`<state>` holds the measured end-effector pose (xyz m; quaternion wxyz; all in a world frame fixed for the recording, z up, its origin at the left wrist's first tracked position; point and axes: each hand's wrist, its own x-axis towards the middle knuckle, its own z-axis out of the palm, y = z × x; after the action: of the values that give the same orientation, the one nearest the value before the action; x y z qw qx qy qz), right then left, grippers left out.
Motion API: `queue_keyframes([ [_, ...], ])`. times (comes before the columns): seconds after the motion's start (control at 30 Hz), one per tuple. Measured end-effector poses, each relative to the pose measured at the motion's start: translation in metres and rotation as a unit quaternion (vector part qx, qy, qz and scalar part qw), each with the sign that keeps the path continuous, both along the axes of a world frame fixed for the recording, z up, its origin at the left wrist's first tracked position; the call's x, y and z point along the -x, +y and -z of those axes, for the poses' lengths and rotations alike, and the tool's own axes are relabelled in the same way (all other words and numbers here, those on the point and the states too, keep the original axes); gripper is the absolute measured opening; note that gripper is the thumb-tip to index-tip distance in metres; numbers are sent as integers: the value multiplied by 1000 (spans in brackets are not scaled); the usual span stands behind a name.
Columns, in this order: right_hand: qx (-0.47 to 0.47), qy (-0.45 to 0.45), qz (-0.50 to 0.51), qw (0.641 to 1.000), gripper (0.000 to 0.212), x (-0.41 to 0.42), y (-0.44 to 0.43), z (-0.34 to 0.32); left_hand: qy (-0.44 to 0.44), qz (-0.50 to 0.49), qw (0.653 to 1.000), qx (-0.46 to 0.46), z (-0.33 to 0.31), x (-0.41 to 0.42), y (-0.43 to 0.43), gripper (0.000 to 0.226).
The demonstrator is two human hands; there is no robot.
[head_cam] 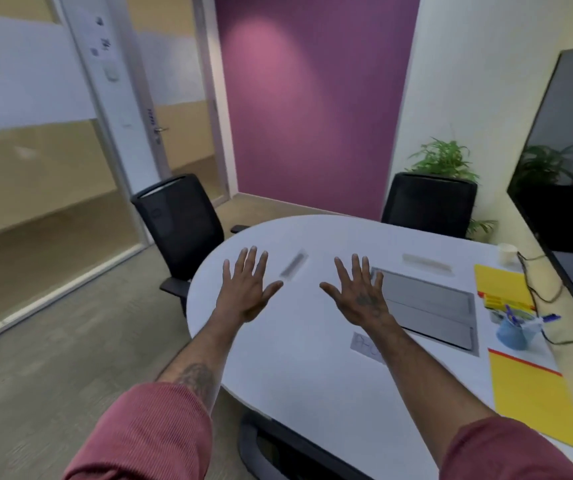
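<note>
Frosted glass partition and a door close off the left of this meeting room, with a black chair pushed up to the rounded end of the white desk.

Over that end I hold my left hand flat, fingers spread and straight, grasping nothing. Whether the palm touches the desk I cannot tell. Just to its right, between my two hands and a little further from me, lies a small grey strip, blurred, apart from both.

My right hand is spread the same way, released and empty, its little finger over the near corner of the grey hatch panel set into the desk. A paper slip shows beside my right forearm.

Further right lie yellow folders, a blue pen pot, and the dark screen on the wall.

I judge this as the start: hands shown empty, nothing picked up yet. The next move probably calls for reaching forward with one hand, closing fingers on the strip's long sides, and lifting it cleanly.
</note>
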<state>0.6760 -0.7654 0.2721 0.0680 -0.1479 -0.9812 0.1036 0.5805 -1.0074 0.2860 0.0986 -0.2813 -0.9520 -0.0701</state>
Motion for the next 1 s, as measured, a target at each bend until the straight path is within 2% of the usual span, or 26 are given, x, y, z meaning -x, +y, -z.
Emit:
queue_keyframes([
  [0.33,-27,14,-106,994,82,75,-116,-6,12,-120,993,-3,-13,21,-134,79],
  [0.57,-36,30,-166,985,87,138,-253,-7,12,-180,984,-9,-20,50,-277,78],
  [0.7,-38,34,-199,979,99,174,-334,-11,18,-204,979,0,-25,73,-358,78],
  [0.87,-24,43,-221,974,82,206,-411,-22,27,-232,972,15,-29,90,-433,79],
  [1.0,-24,44,-250,967,90,232,-466,-24,29,-261,965,20,-32,100,-489,79],
])
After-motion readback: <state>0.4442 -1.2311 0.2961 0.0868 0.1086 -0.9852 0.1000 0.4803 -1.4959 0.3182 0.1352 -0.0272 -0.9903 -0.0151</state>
